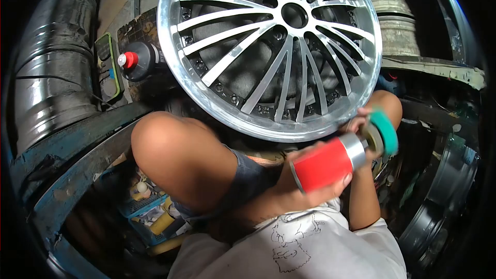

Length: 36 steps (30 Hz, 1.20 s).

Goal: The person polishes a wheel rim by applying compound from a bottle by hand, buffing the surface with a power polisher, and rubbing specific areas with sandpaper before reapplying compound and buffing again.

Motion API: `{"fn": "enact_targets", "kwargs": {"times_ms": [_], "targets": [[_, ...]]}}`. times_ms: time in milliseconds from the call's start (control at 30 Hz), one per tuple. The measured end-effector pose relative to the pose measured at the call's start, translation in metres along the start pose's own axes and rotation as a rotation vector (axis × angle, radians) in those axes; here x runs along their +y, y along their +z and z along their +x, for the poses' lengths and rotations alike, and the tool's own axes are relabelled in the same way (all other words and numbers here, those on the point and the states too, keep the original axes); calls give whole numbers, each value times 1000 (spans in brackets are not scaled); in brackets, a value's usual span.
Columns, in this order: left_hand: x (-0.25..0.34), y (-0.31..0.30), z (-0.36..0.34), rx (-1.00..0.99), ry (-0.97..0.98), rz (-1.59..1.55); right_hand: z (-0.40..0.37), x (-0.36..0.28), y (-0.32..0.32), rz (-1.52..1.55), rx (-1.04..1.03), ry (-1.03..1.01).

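Observation:
My left hand (338, 185) is wrapped around a red can (324, 164) with a silver end and a short narrow neck, tilted up to the right. Close to that neck, my right hand (356, 124) has its fingers curled at a round green-and-tan piece (383, 132), blurred by motion; its exact kind cannot be made out. Just above both hands, a large multi-spoke wheel rim (258, 133) with polished silver spokes and black recesses leans over my knees.
A dark bottle with a red cap (137, 61) stands left of the rim. Shiny stacked rims (57, 67) fill the left side, dusty rims (390, 15) the back right. A blue basket (139, 204) with odds and ends lies below. Another dark rim (444, 191) is at right.

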<state>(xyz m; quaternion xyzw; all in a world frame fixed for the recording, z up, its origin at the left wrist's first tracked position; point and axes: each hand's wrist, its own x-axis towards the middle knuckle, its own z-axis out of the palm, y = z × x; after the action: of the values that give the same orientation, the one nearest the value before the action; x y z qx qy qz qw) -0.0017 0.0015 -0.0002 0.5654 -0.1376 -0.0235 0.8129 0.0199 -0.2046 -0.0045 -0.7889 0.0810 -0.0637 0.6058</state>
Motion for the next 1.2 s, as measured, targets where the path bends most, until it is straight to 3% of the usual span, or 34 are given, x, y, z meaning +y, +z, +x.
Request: {"fn": "enact_targets", "kwargs": {"times_ms": [67, 100, 167, 333, 567, 800, 933, 1000, 1100, 1167, 1200], "targets": [[2, -4, 1, -39, 202, 149, 19, 6, 6, -487, -36, -117], [7, -4, 3, -78, 56, -60, 28, -6, 25, -689, -124, -274], [5, 1, -1, -123, 69, -90, 34, -24, 67, -911, -221, -427], [2, -1, -3, -237, -40, -294, 50, -20, 141, -909, -380, -488], [2, -6, 0, -126, -51, -334, 53, -14, 135, -1006, -423, -459], [0, -3, 0, -104, -62, -387, 57, -26, 149, -830, -403, -488], [-1, -2, -2, -132, -60, -350, 53, -15, 149, -944, -424, -460], [0, -1, 0, -52, -31, -348, 52, -26, 131, -1048, -421, -478], [-4, -2, 0, 75, 96, -179, 52, -34, 79, -815, -394, -338], [7, -6, -9, 81, -250, -403, 43, -30, 29, -426, -473, 14], [1, -1, -8, 159, -201, -383, 32, -47, 16, -315, -517, 174]]}}
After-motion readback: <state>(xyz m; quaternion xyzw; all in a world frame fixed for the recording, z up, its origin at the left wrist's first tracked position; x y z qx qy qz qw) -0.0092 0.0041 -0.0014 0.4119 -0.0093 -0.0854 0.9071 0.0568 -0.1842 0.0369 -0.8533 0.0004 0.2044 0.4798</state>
